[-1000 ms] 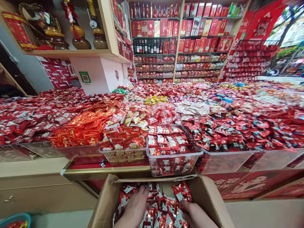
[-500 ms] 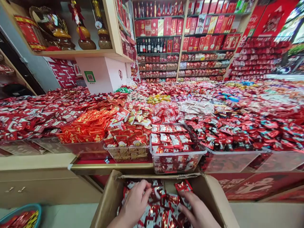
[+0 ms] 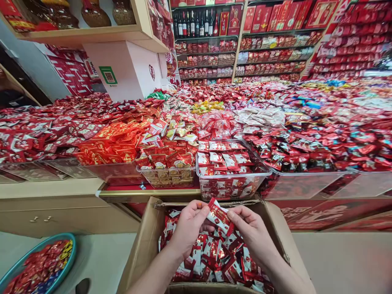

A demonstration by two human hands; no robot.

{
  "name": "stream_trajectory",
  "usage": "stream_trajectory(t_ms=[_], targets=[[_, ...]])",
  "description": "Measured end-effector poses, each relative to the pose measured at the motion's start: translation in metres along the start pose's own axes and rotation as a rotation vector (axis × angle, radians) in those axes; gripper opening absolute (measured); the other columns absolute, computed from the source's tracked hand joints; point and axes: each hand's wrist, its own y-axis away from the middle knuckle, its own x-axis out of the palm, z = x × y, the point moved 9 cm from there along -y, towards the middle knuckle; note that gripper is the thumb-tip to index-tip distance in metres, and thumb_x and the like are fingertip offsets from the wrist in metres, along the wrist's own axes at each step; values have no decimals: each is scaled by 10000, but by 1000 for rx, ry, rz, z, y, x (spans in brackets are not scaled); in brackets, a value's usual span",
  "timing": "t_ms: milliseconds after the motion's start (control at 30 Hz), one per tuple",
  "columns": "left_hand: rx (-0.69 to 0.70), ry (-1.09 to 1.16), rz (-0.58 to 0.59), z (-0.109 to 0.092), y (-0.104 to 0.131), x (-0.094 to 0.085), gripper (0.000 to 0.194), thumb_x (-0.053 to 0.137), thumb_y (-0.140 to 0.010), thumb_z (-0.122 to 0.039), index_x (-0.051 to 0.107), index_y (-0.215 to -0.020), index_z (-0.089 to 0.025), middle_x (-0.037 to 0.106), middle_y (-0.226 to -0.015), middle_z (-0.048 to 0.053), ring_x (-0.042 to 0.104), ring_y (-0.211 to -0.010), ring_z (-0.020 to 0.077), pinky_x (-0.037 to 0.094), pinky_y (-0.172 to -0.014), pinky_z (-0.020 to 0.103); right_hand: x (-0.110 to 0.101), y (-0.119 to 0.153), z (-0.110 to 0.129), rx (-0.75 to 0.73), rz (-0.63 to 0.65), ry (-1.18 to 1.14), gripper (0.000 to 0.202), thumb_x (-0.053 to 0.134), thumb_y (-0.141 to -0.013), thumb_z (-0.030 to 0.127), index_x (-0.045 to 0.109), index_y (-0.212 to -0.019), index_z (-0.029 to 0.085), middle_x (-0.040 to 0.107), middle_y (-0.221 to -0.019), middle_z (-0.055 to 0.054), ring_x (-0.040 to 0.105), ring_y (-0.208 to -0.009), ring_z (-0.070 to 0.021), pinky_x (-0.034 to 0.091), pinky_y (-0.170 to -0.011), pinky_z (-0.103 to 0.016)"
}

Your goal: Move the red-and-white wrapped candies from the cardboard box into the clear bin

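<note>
A red and white wrapped candy point(image 3: 219, 216) is stretched between my two hands above an open cardboard box point(image 3: 143, 241). My left hand point(image 3: 193, 224) pinches its left end between thumb and fingers. On the other end, my right hand point(image 3: 249, 226) grips with thumb and forefinger. Below them, a loose heap of similar red and white candies point(image 3: 211, 255) fills much of the box. Just beyond the box's far edge stands a clear plastic bin point(image 3: 234, 181) with the same kind of packets laid in rows.
A bin of durian candies point(image 3: 165, 175) and orange-red packets point(image 3: 113, 143) sit left of the clear bin. Dark red candies point(image 3: 309, 147) lie to its right. A teal basket point(image 3: 72, 257) of sweets stands on the floor at left. Shelves point(image 3: 208, 38) rise behind.
My hands have risen from the heap in the box and come closer together, now with one wrapped candy between them. The view has tilted down, showing more of the box and basket.
</note>
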Motion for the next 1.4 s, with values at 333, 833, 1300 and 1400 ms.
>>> stream_trajectory(t_ms=[333, 833, 1300, 1400], targets=[[-38, 370, 156, -4, 19, 29, 257, 450, -828, -207, 419, -1082, -232, 591, -1028, 43, 558, -889, 124, 414, -766, 254, 39, 44, 62, -796, 66, 757, 186, 547, -734, 112, 584, -876, 227, 583, -901, -56, 506, -840, -180, 425, -742, -326], [83, -365, 352, -12, 36, 41, 508, 462, -810, -293, 212, -1251, -275, 414, -606, -82, 339, -498, 42, 319, -516, 173, 25, 12, 55, -144, 253, 475, 148, 522, -759, 292, 608, -759, 171, 580, -635, 4, 505, -568, -112, 414, -523, -226], [677, -1608, 169, -170, -59, 66, 218, 501, -731, -245, 630, -900, -194, 667, -883, 28, 577, -791, 144, 416, -693, 232, 23, -101, 159, -514, 256, 1071, 75, 516, -708, 188, 584, -734, 169, 619, -672, -7, 542, -630, -131, 399, -600, -241], [622, -1676, 218, -157, -74, 68, 176, 573, -655, -259, 656, -806, -223, 680, -763, 8, 584, -695, 149, 402, -600, 218, 28, -109, 143, -457, 323, 1074, 74, 520, -684, 164, 583, -722, 163, 621, -641, -6, 549, -593, -129, 408, -566, -233]])
